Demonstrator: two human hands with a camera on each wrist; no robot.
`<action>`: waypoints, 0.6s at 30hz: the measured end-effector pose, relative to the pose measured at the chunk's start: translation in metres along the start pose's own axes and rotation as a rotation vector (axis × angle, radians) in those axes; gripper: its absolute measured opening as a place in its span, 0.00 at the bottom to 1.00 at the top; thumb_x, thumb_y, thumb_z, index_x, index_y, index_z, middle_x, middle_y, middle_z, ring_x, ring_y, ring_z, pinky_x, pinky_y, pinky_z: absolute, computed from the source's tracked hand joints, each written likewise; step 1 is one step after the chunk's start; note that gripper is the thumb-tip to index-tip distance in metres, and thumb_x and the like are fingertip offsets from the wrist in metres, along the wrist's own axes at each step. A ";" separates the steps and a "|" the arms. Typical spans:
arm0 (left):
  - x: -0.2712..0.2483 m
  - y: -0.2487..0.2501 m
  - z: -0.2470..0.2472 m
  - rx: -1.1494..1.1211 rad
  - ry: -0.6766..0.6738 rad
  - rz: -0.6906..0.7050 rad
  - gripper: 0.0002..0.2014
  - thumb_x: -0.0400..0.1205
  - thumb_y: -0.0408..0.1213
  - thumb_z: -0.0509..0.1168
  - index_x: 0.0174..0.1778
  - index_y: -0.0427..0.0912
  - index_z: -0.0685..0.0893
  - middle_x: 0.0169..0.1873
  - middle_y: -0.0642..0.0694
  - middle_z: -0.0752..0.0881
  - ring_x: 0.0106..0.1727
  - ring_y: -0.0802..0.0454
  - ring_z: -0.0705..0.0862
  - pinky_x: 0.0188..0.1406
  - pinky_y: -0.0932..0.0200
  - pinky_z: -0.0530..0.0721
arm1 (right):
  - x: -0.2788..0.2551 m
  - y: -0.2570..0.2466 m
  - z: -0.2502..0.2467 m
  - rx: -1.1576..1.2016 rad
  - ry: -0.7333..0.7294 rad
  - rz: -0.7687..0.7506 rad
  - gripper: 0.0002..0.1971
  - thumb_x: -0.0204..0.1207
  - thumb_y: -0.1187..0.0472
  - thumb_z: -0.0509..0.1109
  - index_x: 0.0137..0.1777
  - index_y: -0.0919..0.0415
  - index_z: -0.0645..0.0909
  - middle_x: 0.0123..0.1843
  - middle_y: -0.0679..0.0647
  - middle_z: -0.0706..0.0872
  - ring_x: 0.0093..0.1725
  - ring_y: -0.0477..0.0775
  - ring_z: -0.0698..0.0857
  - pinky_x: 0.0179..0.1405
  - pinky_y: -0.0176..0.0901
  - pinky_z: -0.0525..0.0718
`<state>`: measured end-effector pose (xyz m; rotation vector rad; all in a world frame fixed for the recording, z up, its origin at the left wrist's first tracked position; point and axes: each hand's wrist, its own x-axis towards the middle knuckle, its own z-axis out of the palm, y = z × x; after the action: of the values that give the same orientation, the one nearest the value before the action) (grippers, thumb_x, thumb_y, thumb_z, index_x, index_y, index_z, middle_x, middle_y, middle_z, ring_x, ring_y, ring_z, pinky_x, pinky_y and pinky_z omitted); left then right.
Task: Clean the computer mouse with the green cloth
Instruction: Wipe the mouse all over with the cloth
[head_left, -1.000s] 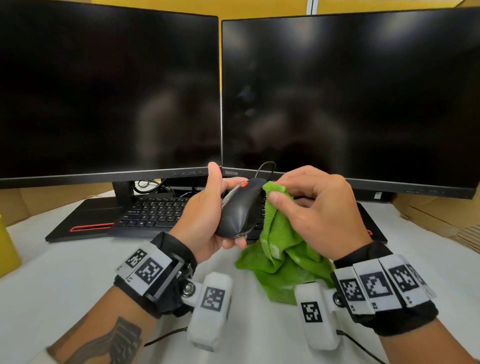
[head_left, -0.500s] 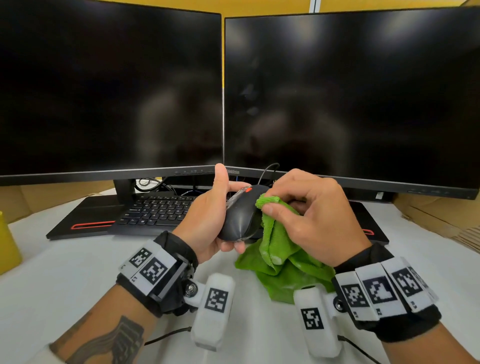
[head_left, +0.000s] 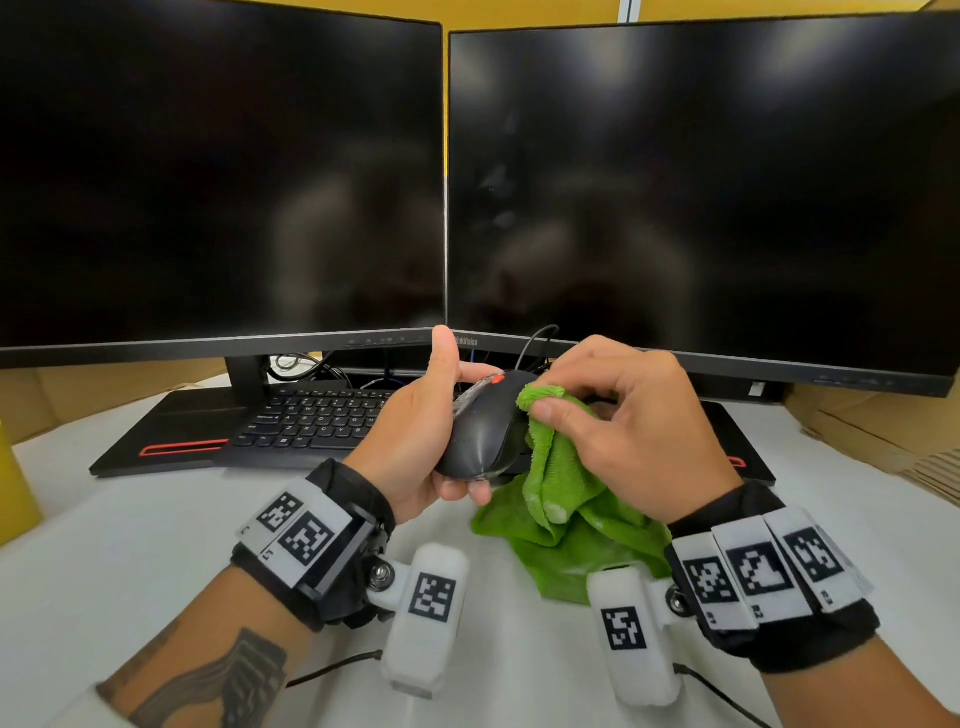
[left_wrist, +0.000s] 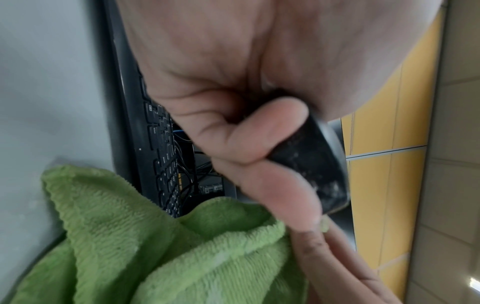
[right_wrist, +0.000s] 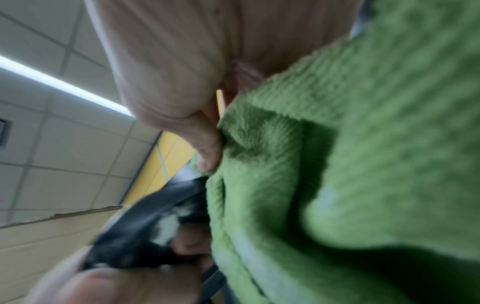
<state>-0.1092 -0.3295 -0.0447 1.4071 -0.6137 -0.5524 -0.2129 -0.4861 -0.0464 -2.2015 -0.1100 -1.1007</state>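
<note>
left hand (head_left: 415, 441) is gripping the slick, hard mouse (head_left: 480, 431) by its sides, right hand (head_left: 623, 431) fingers (head_left: 550, 413) are pinching the soft, floppy green cloth (head_left: 561, 499) against it

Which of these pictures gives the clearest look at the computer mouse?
The head view: the black mouse shows nearly whole, held in the left hand. The left wrist view shows only its smudged end behind fingers; the right wrist view shows it blurred beside the green cloth.

Your left hand (head_left: 415, 441) is raised off the desk, fingers curled around the mouse (head_left: 483, 431), thumb straight up. Your right hand (head_left: 634, 431) pinches the green cloth (head_left: 561, 499) between thumb and fingers, knuckles up.
</note>
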 end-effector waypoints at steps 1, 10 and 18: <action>0.000 0.000 0.001 0.002 -0.004 -0.002 0.38 0.84 0.72 0.44 0.63 0.44 0.85 0.29 0.32 0.83 0.10 0.44 0.78 0.11 0.69 0.64 | 0.001 0.003 -0.001 -0.031 0.039 0.012 0.02 0.72 0.59 0.80 0.42 0.54 0.95 0.42 0.46 0.90 0.42 0.51 0.89 0.42 0.52 0.87; 0.003 0.001 0.001 -0.071 0.070 0.033 0.36 0.85 0.71 0.46 0.64 0.45 0.84 0.24 0.39 0.85 0.12 0.44 0.78 0.09 0.67 0.69 | -0.003 -0.008 0.007 0.154 0.003 0.094 0.06 0.72 0.64 0.82 0.46 0.53 0.96 0.46 0.50 0.94 0.43 0.55 0.93 0.46 0.64 0.92; 0.008 0.000 -0.002 -0.059 0.208 0.061 0.33 0.86 0.70 0.45 0.57 0.49 0.85 0.20 0.45 0.87 0.16 0.46 0.82 0.20 0.60 0.78 | -0.011 -0.022 0.012 0.228 -0.281 0.106 0.10 0.69 0.72 0.86 0.47 0.59 0.97 0.47 0.52 0.91 0.48 0.54 0.93 0.51 0.57 0.94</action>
<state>-0.1021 -0.3337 -0.0442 1.3647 -0.4679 -0.3670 -0.2192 -0.4596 -0.0478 -2.1153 -0.2268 -0.6806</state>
